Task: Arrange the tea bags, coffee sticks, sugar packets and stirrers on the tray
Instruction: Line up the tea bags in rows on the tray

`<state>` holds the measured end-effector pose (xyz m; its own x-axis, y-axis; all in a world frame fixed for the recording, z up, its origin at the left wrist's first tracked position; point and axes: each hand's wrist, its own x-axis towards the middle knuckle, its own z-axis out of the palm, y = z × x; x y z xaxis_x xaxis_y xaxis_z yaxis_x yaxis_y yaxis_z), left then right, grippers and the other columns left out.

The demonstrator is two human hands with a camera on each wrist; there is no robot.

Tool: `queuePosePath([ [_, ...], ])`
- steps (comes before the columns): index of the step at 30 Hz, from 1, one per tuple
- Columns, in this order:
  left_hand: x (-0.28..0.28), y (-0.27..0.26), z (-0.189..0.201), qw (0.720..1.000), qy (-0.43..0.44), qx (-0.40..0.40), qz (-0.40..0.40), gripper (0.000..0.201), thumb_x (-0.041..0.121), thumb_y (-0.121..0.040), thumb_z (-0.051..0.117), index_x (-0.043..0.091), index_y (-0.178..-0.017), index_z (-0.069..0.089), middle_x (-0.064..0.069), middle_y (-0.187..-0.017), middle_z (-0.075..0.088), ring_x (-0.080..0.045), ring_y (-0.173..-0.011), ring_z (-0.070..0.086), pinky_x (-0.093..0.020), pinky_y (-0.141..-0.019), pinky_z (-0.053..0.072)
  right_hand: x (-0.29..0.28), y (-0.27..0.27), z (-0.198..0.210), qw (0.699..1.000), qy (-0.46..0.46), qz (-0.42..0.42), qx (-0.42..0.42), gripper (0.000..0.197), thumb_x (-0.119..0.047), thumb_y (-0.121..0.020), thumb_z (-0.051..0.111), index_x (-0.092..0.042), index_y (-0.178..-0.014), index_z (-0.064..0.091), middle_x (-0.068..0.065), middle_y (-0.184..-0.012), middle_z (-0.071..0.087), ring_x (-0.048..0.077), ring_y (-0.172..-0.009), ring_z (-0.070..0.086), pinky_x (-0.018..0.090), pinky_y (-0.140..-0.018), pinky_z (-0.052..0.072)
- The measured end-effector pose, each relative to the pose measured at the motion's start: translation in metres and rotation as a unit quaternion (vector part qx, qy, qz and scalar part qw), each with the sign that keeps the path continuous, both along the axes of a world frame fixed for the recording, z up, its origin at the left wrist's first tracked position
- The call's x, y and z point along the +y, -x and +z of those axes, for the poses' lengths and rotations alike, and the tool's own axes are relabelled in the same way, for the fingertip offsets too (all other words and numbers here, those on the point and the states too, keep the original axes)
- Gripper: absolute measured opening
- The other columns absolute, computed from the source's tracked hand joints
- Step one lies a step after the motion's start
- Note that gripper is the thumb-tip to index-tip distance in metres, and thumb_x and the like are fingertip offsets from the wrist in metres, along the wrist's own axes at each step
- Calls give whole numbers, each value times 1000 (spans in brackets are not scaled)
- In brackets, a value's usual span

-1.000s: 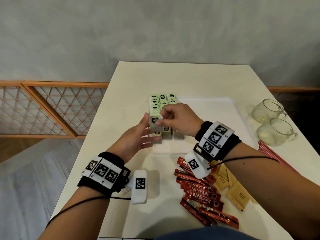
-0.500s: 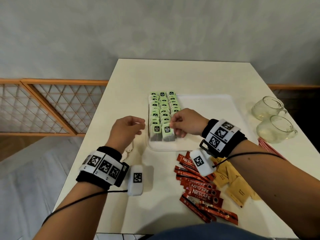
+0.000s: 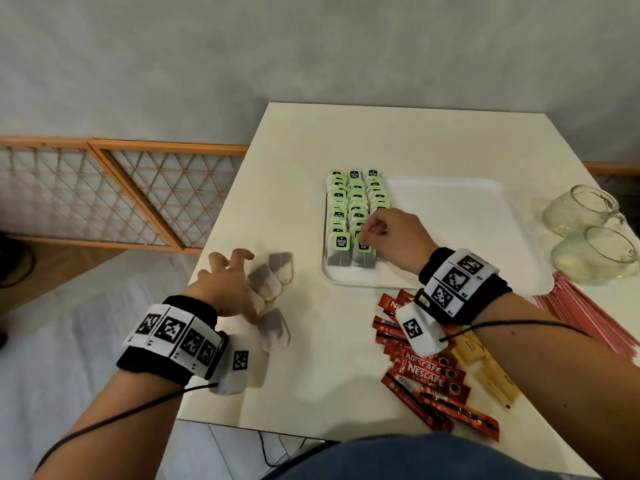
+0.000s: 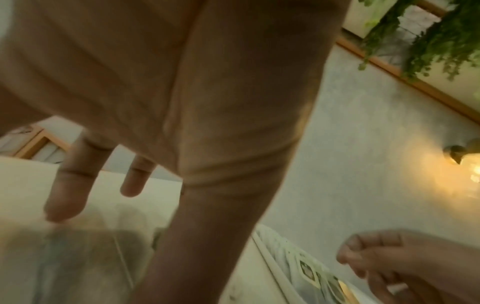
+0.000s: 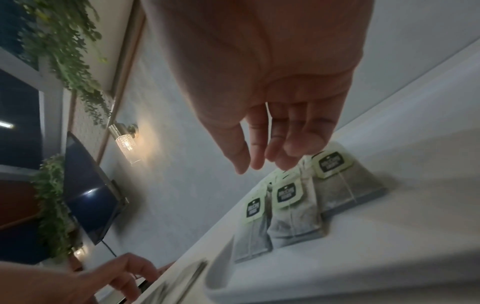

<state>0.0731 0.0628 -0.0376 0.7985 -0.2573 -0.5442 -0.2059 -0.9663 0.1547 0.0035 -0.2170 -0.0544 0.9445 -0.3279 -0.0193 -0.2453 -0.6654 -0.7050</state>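
Observation:
A white tray (image 3: 450,216) holds three rows of green-tagged tea bags (image 3: 355,202) along its left side. My right hand (image 3: 369,230) hovers over the near end of those rows with its fingers hanging loosely and nothing in them, the fingertips (image 5: 285,158) just above the tags (image 5: 288,193). Left of the tray, several loose tea bags (image 3: 266,282) lie on the table. My left hand (image 3: 239,282) is spread over them, fingers (image 4: 67,195) pointing down and the thumb touching the pile. Red coffee sticks (image 3: 426,372), brown sugar packets (image 3: 491,375) and pink stirrers (image 3: 581,313) lie on the table near me.
Two glass cups (image 3: 585,209) stand right of the tray. The table's left edge (image 3: 207,258) runs close to my left hand, with a wooden lattice railing (image 3: 104,192) beyond it. The right part of the tray is bare.
A tea bag held by both hands over the tray now lies in the middle row. My left hand has moved left and down to the loose tea bags. My right hand stays over the rows.

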Motion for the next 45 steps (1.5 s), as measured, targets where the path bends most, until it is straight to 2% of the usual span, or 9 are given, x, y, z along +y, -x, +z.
queuePosePath([
  [3,-7,10,-3,1000,9,12,-24,98,25,-65,85,31,-140,22,-10,-128,29,-36,-117,41,-44,-94,42,14,-2,3,999,-10,38,-2,5,-20,-85,69,-15,-87,68,-11,-76,60,4,-71,55,12,-61,40],
  [6,-19,21,-8,998,39,20,-44,91,23,-69,82,26,-139,25,-9,-124,33,-35,-116,42,-44,-95,44,32,-12,6,993,10,118,22,12,-20,-83,72,-14,-93,69,-3,-85,66,12,-79,60,23,-70,46],
  [12,-30,33,-14,987,155,18,-29,90,16,-70,81,21,-140,25,-10,-126,39,-31,-115,47,-36,-93,44,74,-23,14,957,114,232,134,39,-36,-76,78,-17,-107,65,-7,-85,59,14,-84,55,26,-72,39],
  [18,-30,41,-21,976,216,-3,-21,80,13,-66,87,14,-123,32,0,-86,56,-17,-77,55,-23,-58,38,86,8,10,904,170,309,241,62,-51,-56,87,-18,-101,60,-5,-85,60,16,-81,57,30,-61,44],
  [24,-27,40,-19,981,189,14,-37,36,24,-68,85,18,-95,62,10,-80,58,-13,-81,55,-17,-59,38,77,16,-2,897,141,323,268,33,-31,-61,89,-14,-83,70,1,-78,71,20,-72,67,25,-54,46],
  [28,-27,37,-16,976,208,32,-51,21,26,-84,70,20,-67,60,-1,-76,63,-20,-75,59,-28,-64,44,67,18,7,905,126,313,258,21,-22,-70,84,-13,-80,68,0,-74,68,13,-63,60,23,-55,46],
  [34,-44,43,-3,885,422,144,136,12,10,-94,59,2,-92,68,-15,-85,74,-20,-70,71,-32,-67,60,34,29,39,986,19,164,3,24,-20,-71,83,-17,-83,62,-7,-73,62,-1,-57,53,16,-56,43],
  [40,-86,52,2,729,555,284,282,23,12,-100,52,-6,-109,62,-22,-97,74,-26,-80,75,-27,-64,61,34,48,21,982,74,97,-144,15,-10,-79,72,-17,-91,70,-3,-89,64,14,-76,62,36,-73,53],
  [45,-103,52,-5,718,572,292,267,32,26,-101,51,-1,-109,66,-19,-98,74,-23,-85,73,-28,-73,61,35,65,-1,977,70,120,-164,18,-17,-83,65,-16,-99,73,-2,-98,66,15,-86,65,37,-77,54],
])
